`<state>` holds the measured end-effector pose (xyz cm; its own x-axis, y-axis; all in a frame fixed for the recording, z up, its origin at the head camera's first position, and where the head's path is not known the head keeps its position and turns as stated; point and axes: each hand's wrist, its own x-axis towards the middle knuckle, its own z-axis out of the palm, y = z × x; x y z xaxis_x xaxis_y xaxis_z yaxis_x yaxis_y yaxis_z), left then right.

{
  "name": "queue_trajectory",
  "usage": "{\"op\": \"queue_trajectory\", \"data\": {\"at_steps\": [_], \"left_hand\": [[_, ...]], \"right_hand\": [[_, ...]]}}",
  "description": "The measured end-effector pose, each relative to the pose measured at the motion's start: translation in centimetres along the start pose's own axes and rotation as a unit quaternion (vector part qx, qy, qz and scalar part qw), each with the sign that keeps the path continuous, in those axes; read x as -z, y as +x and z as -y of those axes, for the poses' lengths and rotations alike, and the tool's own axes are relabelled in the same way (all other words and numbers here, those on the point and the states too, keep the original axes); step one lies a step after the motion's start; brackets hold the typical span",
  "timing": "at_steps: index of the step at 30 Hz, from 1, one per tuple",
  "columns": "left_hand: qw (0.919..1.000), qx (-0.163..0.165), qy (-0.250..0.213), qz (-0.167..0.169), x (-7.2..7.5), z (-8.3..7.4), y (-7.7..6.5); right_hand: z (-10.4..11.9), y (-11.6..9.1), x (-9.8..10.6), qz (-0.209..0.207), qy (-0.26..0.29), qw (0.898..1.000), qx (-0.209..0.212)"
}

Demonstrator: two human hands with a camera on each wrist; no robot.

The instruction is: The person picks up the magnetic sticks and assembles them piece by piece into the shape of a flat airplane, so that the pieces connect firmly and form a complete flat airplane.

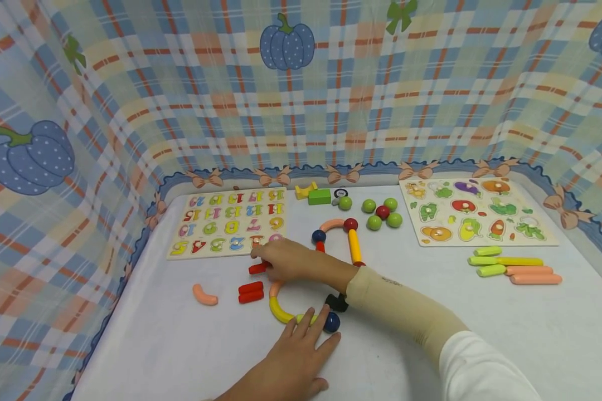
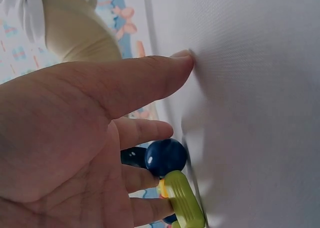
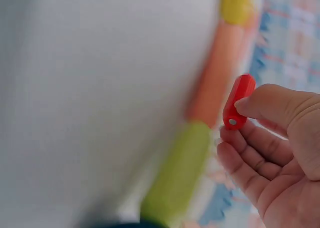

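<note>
My right hand pinches a short red stick between thumb and fingers; a small metal dot shows on the stick's end. It hovers above the left part of a joined outline of coloured sticks and balls, whose yellow curved stick and salmon piece are visible. At the near side, my left hand lies with fingers spread and straight. Its fingertips touch a lime green stick and reach beside a navy ball. Two red sticks lie side by side left of the outline.
A number puzzle board is at the back left, a vegetable puzzle board at the back right. Green balls surround a red ball. Lime, yellow and salmon sticks lie right; a curved salmon stick lies left.
</note>
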<state>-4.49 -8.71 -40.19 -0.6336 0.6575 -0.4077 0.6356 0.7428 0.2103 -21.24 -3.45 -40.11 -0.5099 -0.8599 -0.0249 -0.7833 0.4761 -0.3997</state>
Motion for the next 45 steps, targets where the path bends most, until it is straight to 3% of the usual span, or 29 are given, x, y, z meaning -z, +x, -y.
{"op": "queue_trajectory", "data": {"at_steps": [4,8,13,17,22,36,45], "left_hand": [[1.0,0.002,0.001,0.004,0.0,-0.1,0.1],[0.9999,0.009,0.008,0.005,0.0,-0.3,0.2],[0.9999,0.014,0.006,0.003,0.0,-0.4,0.3],[0.9999,0.014,0.003,0.003,-0.1,-0.3,0.3],[0.9999,0.015,0.001,0.002,-0.2,-0.2,0.2],[0.9998,0.019,0.003,0.007,-0.1,-0.3,0.3],[0.9998,0.019,0.002,0.007,-0.1,-0.3,0.3]], "right_hand": [[-1.3,-2.7,2.8,-0.052,0.059,0.997,0.007],[-3.0,-6.7,4.7,-0.099,0.101,0.99,-0.018],[-5.3,-11.5,4.2,-0.109,0.09,0.987,-0.071],[-6.3,-13.8,3.1,-0.105,0.073,0.987,-0.092],[-6.6,-14.7,2.1,-0.112,0.041,0.989,-0.085],[-6.6,-14.7,1.2,-0.12,-0.028,0.99,-0.062],[-6.8,-14.8,0.9,-0.127,-0.025,0.99,-0.055]]}}
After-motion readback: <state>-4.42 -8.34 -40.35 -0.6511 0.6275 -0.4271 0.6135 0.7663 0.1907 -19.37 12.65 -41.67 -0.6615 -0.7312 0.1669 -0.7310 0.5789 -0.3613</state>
